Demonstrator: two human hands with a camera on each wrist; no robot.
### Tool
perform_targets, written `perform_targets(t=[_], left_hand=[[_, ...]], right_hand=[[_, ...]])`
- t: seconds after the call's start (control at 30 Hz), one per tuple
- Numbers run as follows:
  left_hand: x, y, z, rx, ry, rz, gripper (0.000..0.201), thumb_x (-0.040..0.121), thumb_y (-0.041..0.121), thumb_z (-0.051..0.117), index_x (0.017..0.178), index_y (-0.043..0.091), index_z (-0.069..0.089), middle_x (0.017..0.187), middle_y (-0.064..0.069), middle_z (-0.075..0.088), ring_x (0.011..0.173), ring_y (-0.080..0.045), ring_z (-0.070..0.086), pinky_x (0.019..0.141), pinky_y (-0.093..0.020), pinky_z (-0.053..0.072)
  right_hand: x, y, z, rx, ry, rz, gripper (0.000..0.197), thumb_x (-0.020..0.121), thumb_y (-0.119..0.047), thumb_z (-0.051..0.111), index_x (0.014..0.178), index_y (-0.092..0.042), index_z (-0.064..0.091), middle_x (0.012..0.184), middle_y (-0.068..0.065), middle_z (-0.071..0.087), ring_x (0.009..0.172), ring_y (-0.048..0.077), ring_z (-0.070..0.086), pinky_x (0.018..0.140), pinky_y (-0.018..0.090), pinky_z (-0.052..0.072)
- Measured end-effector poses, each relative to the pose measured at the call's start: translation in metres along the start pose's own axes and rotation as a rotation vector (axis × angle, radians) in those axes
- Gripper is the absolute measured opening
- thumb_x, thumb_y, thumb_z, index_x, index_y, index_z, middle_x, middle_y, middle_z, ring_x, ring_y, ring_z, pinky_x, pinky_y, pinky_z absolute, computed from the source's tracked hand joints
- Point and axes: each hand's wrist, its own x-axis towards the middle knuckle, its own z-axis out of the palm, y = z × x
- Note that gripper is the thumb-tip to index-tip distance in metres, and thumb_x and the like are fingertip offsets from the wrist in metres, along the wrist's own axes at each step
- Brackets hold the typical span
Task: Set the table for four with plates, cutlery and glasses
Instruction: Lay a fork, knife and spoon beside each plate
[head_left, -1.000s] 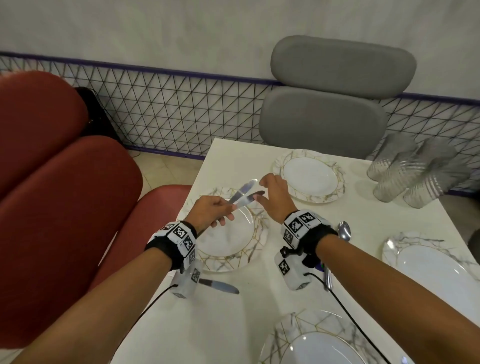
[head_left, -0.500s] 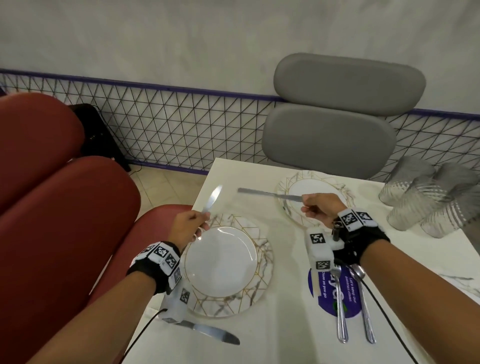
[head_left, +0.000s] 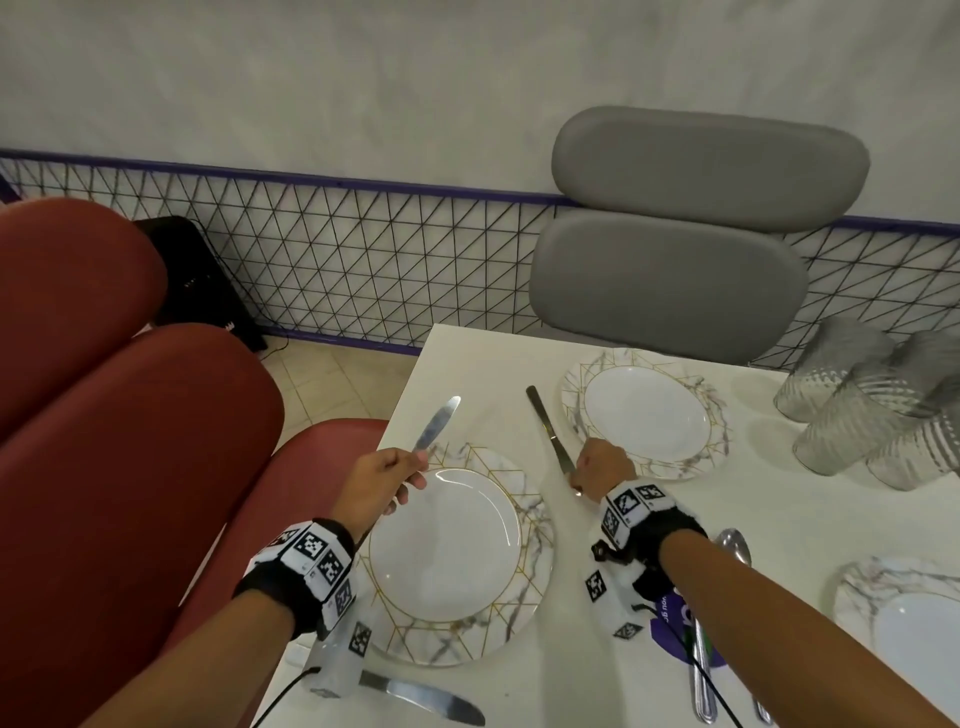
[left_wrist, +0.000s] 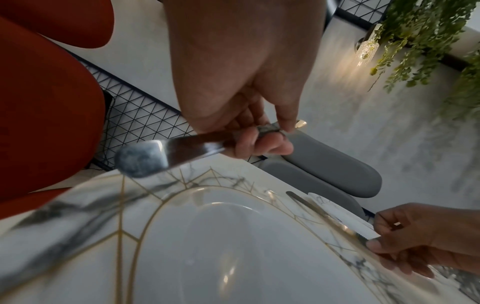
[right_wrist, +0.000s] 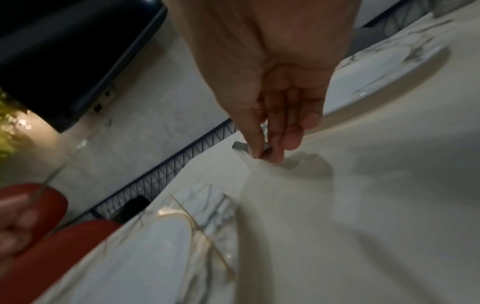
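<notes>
The left hand (head_left: 375, 483) is gripping a steel butter knife (head_left: 435, 423) by its handle — rounded blade angling toward one o'clock above the round, marble-veined, gold-lined plate (head_left: 511, 603). The right hand (head_left: 602, 467) is pinching a second, slim knife (head_left: 546, 426) against the glossy white table (head_left: 545, 670), at nine o'clock of the far plate (head_left: 582, 410) — ribbed glasses (head_left: 852, 410) are clustering at three o'clock.

At lower centre of the head view we see a plate (head_left: 452, 566) on the table (head_left: 483, 364); a second plate (head_left: 647, 415) lies to its upper right. Between them lies a knife (head_left: 548, 428), another knife (head_left: 436, 423) hangs above the table at the first plate's upper left, and a third knife (head_left: 421, 696) lies below it. The glasses (head_left: 872, 405) stand at the right edge, a spoon (head_left: 735, 543) lower right.
</notes>
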Motion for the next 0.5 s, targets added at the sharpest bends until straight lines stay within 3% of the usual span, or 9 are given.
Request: perform_targets(t=[0.03,0.1,0.17,0.27,0.37,0.43,0.5], left_hand=[[-0.001,0.000,-0.001,-0.003,0.006,0.006,0.028,0.090,0.028,0.060,0.088,0.001,0.067,0.070,-0.004,0.064,0.046,-0.008,0.045,0.042,-0.018,0.030],[-0.002,0.000,-0.003,-0.010,0.022,0.013,0.029,0.090,0.027,0.060,0.089,-0.001,0.066,0.071,-0.005,0.064,0.046,-0.008,0.045,0.042,-0.018,0.030],[-0.001,0.000,-0.005,-0.014,0.035,0.013,0.029,0.090,0.027,0.060,0.090,-0.001,0.066,0.072,-0.005,0.064,0.047,-0.009,0.044,0.042,-0.019,0.030],[0.001,-0.001,-0.005,-0.006,0.036,0.006,0.027,0.090,0.027,0.060,0.089,0.002,0.067,0.072,-0.005,0.064,0.050,-0.011,0.045,0.042,-0.019,0.031],[0.002,-0.004,-0.006,-0.007,0.041,-0.010,0.028,0.090,0.028,0.059,0.089,0.002,0.067,0.071,-0.004,0.063,0.051,-0.011,0.045,0.044,-0.020,0.031],[0.002,-0.005,-0.005,-0.004,0.040,-0.013,0.028,0.091,0.028,0.059,0.090,0.002,0.067,0.072,-0.004,0.063,0.052,-0.011,0.045,0.045,-0.021,0.031],[0.002,-0.004,-0.004,-0.006,0.036,-0.010,0.028,0.091,0.028,0.058,0.090,0.002,0.067,0.072,-0.004,0.063,0.053,-0.011,0.045,0.045,-0.021,0.031]], right_hand=[[0.000,0.001,0.003,-0.073,-0.027,-0.046,0.015,0.086,-0.019,0.059,0.093,-0.008,0.050,0.108,0.013,0.060,0.093,0.024,0.056,0.077,0.031,0.045],[-0.002,0.002,0.005,-0.190,-0.080,-0.150,0.018,0.087,-0.021,0.056,0.091,-0.012,0.041,0.090,0.006,0.056,0.084,0.023,0.053,0.072,0.031,0.044],[-0.004,0.006,0.005,-0.281,-0.083,-0.231,0.018,0.088,-0.022,0.054,0.089,-0.015,0.037,0.082,0.002,0.050,0.079,0.023,0.052,0.069,0.030,0.042],[-0.003,0.020,0.000,-0.300,0.031,-0.344,0.012,0.088,-0.025,0.054,0.094,-0.017,0.047,0.094,0.006,0.054,0.095,0.025,0.055,0.074,0.030,0.042],[0.001,0.033,-0.001,-0.402,0.154,-0.505,0.039,0.080,-0.034,0.064,0.117,-0.022,0.057,0.124,0.006,0.052,0.119,0.027,0.044,0.097,0.037,0.040],[0.001,0.036,0.000,-0.499,0.146,-0.564,0.054,0.066,-0.046,0.074,0.116,-0.031,0.060,0.132,0.007,0.051,0.122,0.035,0.045,0.102,0.047,0.036],[0.003,0.037,0.003,-0.624,0.045,-0.524,0.061,0.053,-0.061,0.076,0.109,-0.041,0.063,0.129,0.007,0.057,0.118,0.038,0.052,0.097,0.057,0.039]])
